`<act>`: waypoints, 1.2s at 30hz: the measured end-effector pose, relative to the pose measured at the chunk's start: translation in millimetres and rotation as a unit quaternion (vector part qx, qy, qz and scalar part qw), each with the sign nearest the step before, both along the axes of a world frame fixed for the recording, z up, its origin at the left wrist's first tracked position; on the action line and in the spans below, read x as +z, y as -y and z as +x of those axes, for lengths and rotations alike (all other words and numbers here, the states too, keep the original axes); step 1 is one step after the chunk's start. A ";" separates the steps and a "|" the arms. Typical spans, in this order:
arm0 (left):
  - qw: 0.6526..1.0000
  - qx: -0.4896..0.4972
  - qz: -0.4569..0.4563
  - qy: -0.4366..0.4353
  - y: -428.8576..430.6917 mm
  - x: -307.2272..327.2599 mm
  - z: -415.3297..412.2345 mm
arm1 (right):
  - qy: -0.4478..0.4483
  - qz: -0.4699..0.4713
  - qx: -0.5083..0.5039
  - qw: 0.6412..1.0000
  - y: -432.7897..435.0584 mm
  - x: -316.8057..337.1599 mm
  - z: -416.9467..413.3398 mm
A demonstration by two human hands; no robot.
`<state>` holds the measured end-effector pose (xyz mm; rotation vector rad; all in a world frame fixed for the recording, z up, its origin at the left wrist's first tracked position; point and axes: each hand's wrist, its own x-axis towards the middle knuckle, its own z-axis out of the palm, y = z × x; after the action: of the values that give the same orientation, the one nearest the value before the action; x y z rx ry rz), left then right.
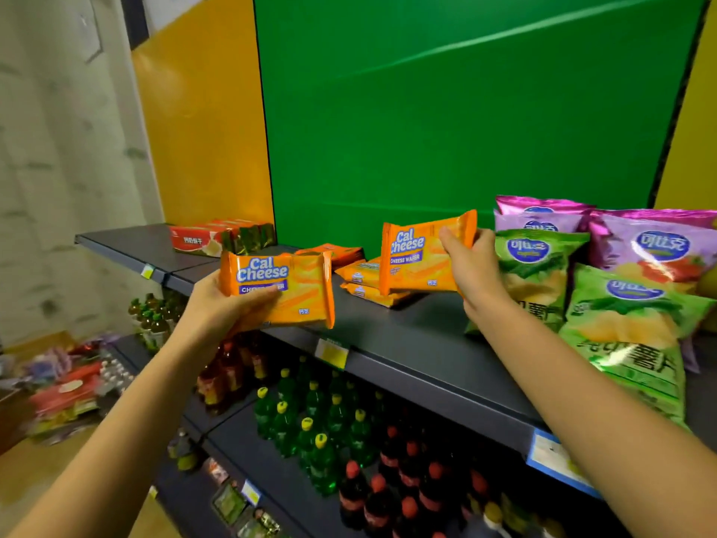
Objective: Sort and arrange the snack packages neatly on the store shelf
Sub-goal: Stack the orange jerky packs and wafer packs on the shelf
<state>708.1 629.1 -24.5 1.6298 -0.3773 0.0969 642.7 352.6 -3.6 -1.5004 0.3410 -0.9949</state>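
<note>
My left hand (217, 308) grips an orange Cal Cheese wafer pack (298, 293) by its left end, held just in front of the dark shelf (419, 343). My right hand (471, 266) pinches a second Cal Cheese pack (415, 258) by its right edge, upright above the shelf. Behind and between the two packs, several more orange wafer packs (359, 271) lie loosely piled on the shelf. Green chip bags (624, 324) and purple chip bags (652, 246) stand at the right of the shelf.
Red biscuit boxes (209, 236) lie at the shelf's far left. A green back panel (446, 110) rises behind the shelf. Lower shelves hold green bottles (310, 421) and dark soda bottles (388, 491). Mixed packages (66, 390) lie blurred at the lower left.
</note>
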 end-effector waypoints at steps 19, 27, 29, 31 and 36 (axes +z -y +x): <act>0.971 -0.215 0.102 0.011 133.6 3.9 180.7 | 0.058 0.211 -0.118 0.969 71.1 18.5 162.7; 0.951 -0.204 0.228 0.032 182.7 -5.6 216.1 | 0.001 0.212 -0.134 0.968 84.4 1.9 184.7; 0.934 -0.235 0.267 0.027 188.5 -9.9 223.6 | -0.028 0.211 -0.118 0.970 82.4 -1.5 189.5; 0.922 -0.238 0.303 0.039 190.9 -13.6 227.2 | -0.070 0.199 -0.122 0.970 79.8 -5.0 196.1; 0.915 -0.182 0.336 0.133 197.6 -21.3 229.2 | -0.181 0.093 -0.188 0.961 79.5 -17.4 212.0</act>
<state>937.3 431.5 -45.8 2.1949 -1.0043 -0.1094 854.7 273.1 -21.0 -1.4698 0.9851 -0.9442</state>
